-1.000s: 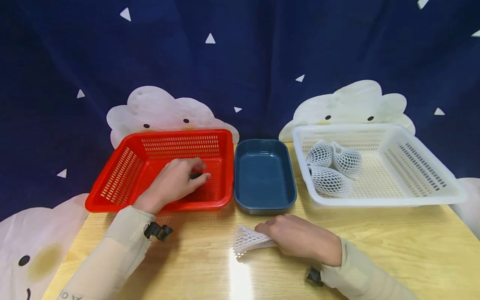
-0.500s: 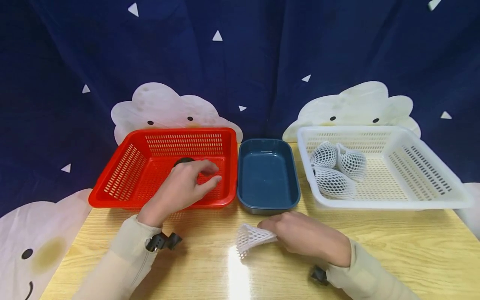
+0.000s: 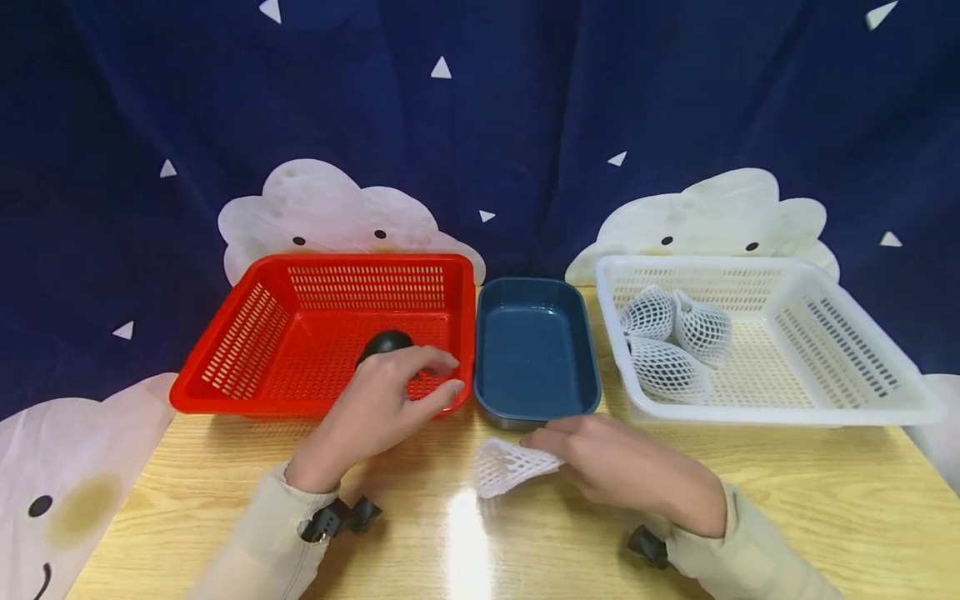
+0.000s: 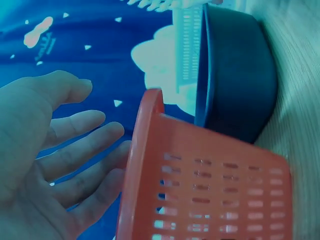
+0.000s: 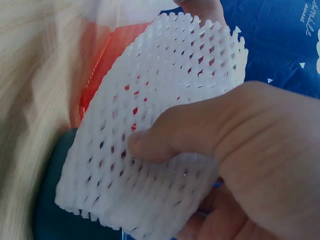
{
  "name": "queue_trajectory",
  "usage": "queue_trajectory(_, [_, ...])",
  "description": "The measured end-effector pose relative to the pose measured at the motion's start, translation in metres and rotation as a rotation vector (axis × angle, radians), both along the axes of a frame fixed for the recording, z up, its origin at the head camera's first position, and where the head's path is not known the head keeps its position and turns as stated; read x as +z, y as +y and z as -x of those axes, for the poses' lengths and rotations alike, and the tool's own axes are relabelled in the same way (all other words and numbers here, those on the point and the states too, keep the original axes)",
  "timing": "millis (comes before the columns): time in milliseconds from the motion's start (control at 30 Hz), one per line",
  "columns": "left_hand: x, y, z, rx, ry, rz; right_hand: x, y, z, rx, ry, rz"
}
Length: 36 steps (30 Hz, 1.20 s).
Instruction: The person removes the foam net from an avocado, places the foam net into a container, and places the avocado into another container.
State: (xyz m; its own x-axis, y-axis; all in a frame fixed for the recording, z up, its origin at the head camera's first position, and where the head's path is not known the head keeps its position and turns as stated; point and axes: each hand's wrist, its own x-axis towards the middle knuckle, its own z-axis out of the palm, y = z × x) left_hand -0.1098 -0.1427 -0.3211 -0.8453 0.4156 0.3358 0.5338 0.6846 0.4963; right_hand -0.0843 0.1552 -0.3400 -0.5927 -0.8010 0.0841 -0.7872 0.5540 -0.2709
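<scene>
My left hand (image 3: 378,408) hangs over the front right rim of the red basket (image 3: 225,342), fingers relaxed and bent, palm bare in the left wrist view. Behind its knuckles a dark rounded fruit (image 3: 386,340) shows inside that basket, partly hidden by the hand. In front of the blue tray (image 3: 532,358), my right hand (image 3: 611,458) pinches a white foam net sleeve (image 5: 130,130) between thumb and fingers. The sleeve's wide end points left in the head view, over the wooden table.
On the right stands a white basket (image 3: 780,407); several net-sleeved fruits (image 3: 667,367) lie in its left part. The blue tray sits between both baskets. Behind everything hangs a dark blue curtain (image 3: 525,100) with cloud prints.
My left hand has drawn back from inside the red basket, rightward and toward me, holding nothing. The dark fruit now shows behind it. My right hand keeps the sleeve, nearly in place.
</scene>
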Motion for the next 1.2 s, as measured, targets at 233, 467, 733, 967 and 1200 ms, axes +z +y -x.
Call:
queue_trajectory(233, [-0.007,0.002,-0.012,-0.039,0.016,-0.066,0.003,0.001,0.002,0.012,0.049,0.030])
queue_trajectory(467, [-0.010,0.003,-0.014,-0.065,0.010,-0.084,0.021,0.013,0.007,-0.015,0.112,0.093])
queue_trajectory(733, [-0.013,0.005,-0.015,-0.072,0.007,-0.078,0.039,0.023,0.013,-0.059,0.202,0.122])
queue_trajectory(967, [-0.013,0.013,-0.019,-0.189,0.095,-0.091,0.045,0.024,0.024,-0.103,0.243,0.102])
queue_trajectory(1200, [-0.014,0.022,-0.023,-0.295,0.056,0.010,0.045,0.020,0.044,-0.113,0.310,0.072])
